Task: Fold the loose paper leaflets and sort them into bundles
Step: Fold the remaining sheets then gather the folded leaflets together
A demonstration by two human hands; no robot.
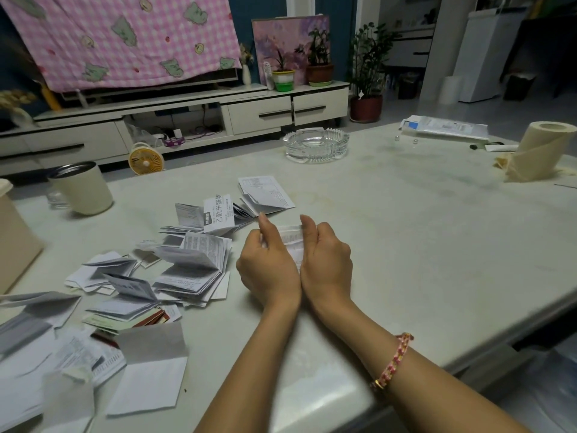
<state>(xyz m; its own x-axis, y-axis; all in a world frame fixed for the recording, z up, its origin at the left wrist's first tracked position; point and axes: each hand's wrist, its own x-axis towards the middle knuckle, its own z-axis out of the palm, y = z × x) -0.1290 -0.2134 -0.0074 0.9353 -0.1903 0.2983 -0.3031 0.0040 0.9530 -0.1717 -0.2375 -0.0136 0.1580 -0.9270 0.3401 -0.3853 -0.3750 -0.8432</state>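
My left hand [268,267] and my right hand [326,260] sit side by side at the table's middle, wrists touching. Both grip one small white printed leaflet [292,237] between them; most of it is hidden by the fingers. A heap of folded leaflets [190,264] spreads to the left of my hands. Further folded leaflets [265,195] lie just beyond my fingertips. Larger unfolded sheets [150,367] lie near the front left edge.
A glass ashtray [316,145] stands at the far middle of the pale table [421,245]. A cream mug [81,189] is at the left, a tissue roll [537,151] and flat packets [446,128] at the far right. The table edge runs along the right front.
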